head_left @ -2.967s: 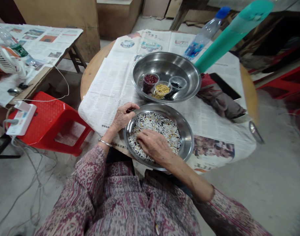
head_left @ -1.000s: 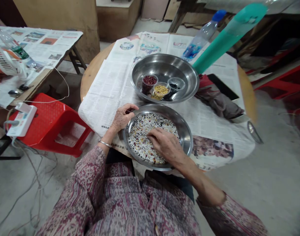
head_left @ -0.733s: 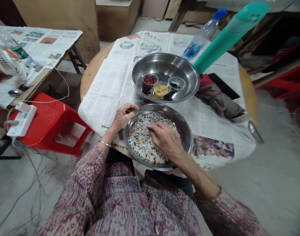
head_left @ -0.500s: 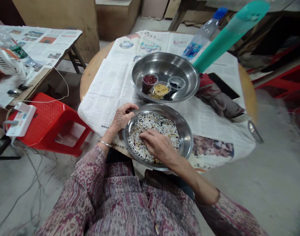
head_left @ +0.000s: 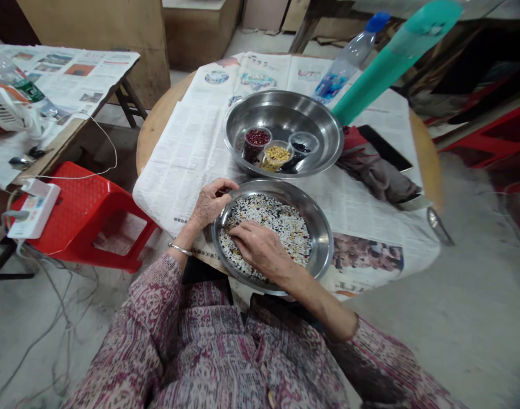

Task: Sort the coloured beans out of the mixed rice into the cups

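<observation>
On the table (head_left: 158, 125), the near bowl (head_left: 325, 250) holds mixed grains (head_left: 283, 221). The left hand (head_left: 210, 201) curls loosely at its left edge; the right hand (head_left: 262, 250) bunches over them; neither hold is discernible. Apparent step: picking through; next calls for a light pinch

The right hand (head_left: 262, 250) covers part of the grains (head_left: 288, 224); whether its fingers (head_left: 245, 228) pinch one is too small to tell. The left hand (head_left: 211, 203) hides a stretch of the near bowl (head_left: 322, 250), its palm out of sight. The far bowl (head_left: 281, 102) conceals the lower end of the tube (head_left: 383, 76). The dark contents of one cup (head_left: 303, 142) are indistinct. Cloth (head_left: 377, 173) covers part of a black slab (head_left: 388, 149). The left edge cuts the fan (head_left: 4, 108). Newsprint (head_left: 170, 187) on the bench (head_left: 155, 116) is too fine to read.
</observation>
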The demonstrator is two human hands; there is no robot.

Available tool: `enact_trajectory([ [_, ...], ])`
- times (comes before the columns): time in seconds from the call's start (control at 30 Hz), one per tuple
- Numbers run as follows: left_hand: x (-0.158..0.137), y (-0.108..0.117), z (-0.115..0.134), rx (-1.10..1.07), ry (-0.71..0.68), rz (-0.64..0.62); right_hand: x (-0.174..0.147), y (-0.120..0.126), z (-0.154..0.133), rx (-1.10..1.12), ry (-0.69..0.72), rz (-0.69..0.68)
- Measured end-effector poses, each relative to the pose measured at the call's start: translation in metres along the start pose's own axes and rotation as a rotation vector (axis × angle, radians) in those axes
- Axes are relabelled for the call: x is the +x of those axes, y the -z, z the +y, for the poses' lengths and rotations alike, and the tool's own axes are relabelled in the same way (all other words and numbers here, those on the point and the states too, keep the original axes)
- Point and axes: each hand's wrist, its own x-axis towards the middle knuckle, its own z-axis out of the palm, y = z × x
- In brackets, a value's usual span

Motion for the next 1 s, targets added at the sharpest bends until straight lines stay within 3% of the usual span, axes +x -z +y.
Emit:
enact_trajectory([
  [0.1, 0.0, 0.0, -0.001, -0.006, -0.006, -0.003, 0.003, 0.003, 0.002, 0.0, -0.015, 0.034],
  [0.27, 0.0, -0.001, -0.002, -0.033, 0.012, -0.014, 0.01, 0.017, 0.032, -0.111, -0.22, 0.158],
  [0.37, 0.0, -0.001, -0.002, -0.032, 0.015, -0.005, 0.016, 0.02, 0.044, -0.188, -0.276, 0.139],
  [0.57, -0.001, -0.002, -0.003, -0.109, 0.056, -0.03, 0.019, 0.016, 0.036, -0.024, -0.251, 0.01],
  [0.8, 0.0, -0.002, -0.004, -0.058, 0.034, -0.01, 0.019, 0.021, 0.037, -0.051, -0.358, 0.143],
  [1.0, 0.0, 0.0, 0.0, -0.034, 0.025, -0.02, 0.031, 0.011, 0.028, -0.082, -0.167, 0.125],
])
